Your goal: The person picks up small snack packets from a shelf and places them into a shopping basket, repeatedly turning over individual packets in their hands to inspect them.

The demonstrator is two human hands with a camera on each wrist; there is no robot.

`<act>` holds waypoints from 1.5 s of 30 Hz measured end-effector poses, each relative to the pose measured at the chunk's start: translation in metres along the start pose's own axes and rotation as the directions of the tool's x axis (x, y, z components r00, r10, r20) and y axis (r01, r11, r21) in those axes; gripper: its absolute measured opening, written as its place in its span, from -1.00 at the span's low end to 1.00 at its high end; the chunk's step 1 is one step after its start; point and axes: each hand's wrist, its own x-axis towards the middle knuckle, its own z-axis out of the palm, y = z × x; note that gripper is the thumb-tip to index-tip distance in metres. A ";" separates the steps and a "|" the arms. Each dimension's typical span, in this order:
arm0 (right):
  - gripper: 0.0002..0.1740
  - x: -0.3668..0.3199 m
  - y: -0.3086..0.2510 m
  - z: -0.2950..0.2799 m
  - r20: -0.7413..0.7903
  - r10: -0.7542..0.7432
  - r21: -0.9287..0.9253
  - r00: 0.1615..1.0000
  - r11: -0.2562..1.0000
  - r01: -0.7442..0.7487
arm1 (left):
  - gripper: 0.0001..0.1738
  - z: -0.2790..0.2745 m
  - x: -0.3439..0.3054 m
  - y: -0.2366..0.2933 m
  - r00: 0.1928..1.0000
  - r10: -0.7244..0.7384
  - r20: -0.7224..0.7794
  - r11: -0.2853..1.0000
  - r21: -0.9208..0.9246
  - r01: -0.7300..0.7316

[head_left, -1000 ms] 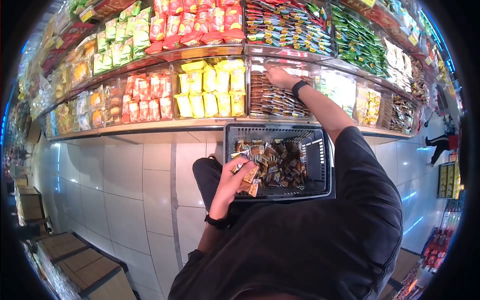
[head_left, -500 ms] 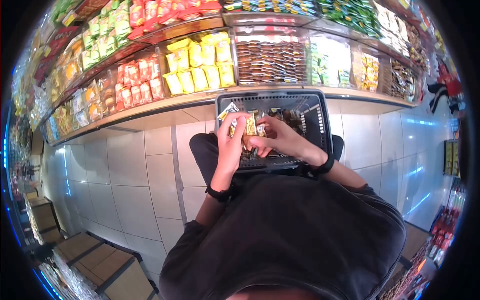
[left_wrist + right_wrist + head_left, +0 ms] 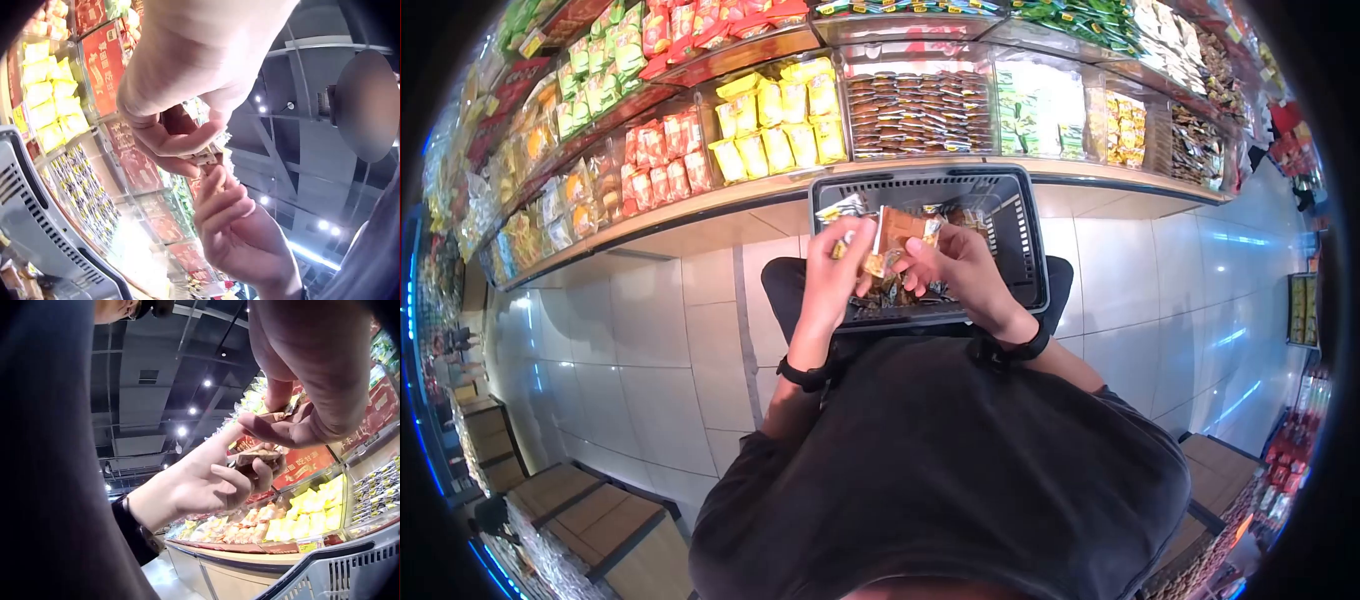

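Note:
Brown snack packets (image 3: 897, 229) are held between both hands above the basket. The left hand (image 3: 831, 273) grips packets with curled fingers; the left wrist view shows a dark brown packet (image 3: 177, 119) under its fingers. Facing it, the right hand (image 3: 968, 277) pinches a packet (image 3: 277, 415) between thumb and fingers, seen in the right wrist view. Below them, the dark grey basket (image 3: 1028, 292) holds many small brown packets, partly hidden by the hands.
Behind the basket runs a shelf edge (image 3: 1090, 182) with bins of yellow packets (image 3: 778, 149), stacked brown packets (image 3: 918, 112) and red packets (image 3: 662, 185). Cartons (image 3: 605, 525) stand at the lower left. A person in red (image 3: 1288, 122) is at the far right.
The right hand has come back from the brown packet bin to meet the left hand over the basket, and now pinches a packet. The camera view has shifted, with the shelves higher in the picture.

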 end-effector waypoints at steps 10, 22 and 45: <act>-0.48 -0.016 0.011 0.003 0.159 -0.110 -0.086 0.981 0.988 0.125 | -0.69 -0.002 0.002 0.031 0.982 -0.081 0.169 0.988 0.146 0.057; -0.39 -0.028 -0.002 0.008 0.305 -0.054 0.011 0.951 0.999 0.053 | -0.74 0.008 0.011 0.040 0.971 -0.033 0.235 0.998 0.068 0.018; -0.83 0.010 0.030 -0.031 0.696 0.094 0.671 0.712 0.267 -0.692 | -0.76 0.002 0.016 0.001 0.949 0.144 0.281 0.981 0.081 -0.174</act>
